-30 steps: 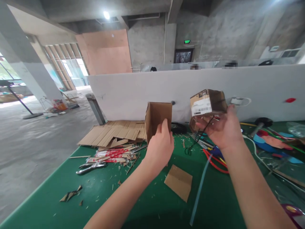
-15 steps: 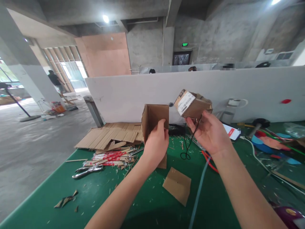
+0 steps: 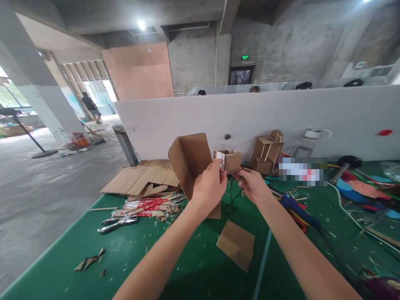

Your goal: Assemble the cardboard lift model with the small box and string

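Note:
My left hand (image 3: 210,183) is closed round the right part of a folded cardboard piece (image 3: 191,156), its thumb and index finger up beside a small cardboard box (image 3: 233,161). That small box carries a white label on its left side. At its lower right edge my right hand (image 3: 251,183) pinches the box. A dark looped cord (image 3: 231,204) hangs below the box. On the green table below lies a flat cardboard square (image 3: 236,246).
Flat cardboard sheets (image 3: 140,178), wrapped sticks (image 3: 146,207) and metal pliers (image 3: 118,223) lie at the left. Behind my right hand stands a cardboard construction (image 3: 267,153). A glue gun (image 3: 296,208) with a cable lies at the right. A white partition (image 3: 175,116) borders the table.
The small box has moved left and down, close to my left hand, and now sits level. The folded cardboard is tilted further left. The construction behind has come into view.

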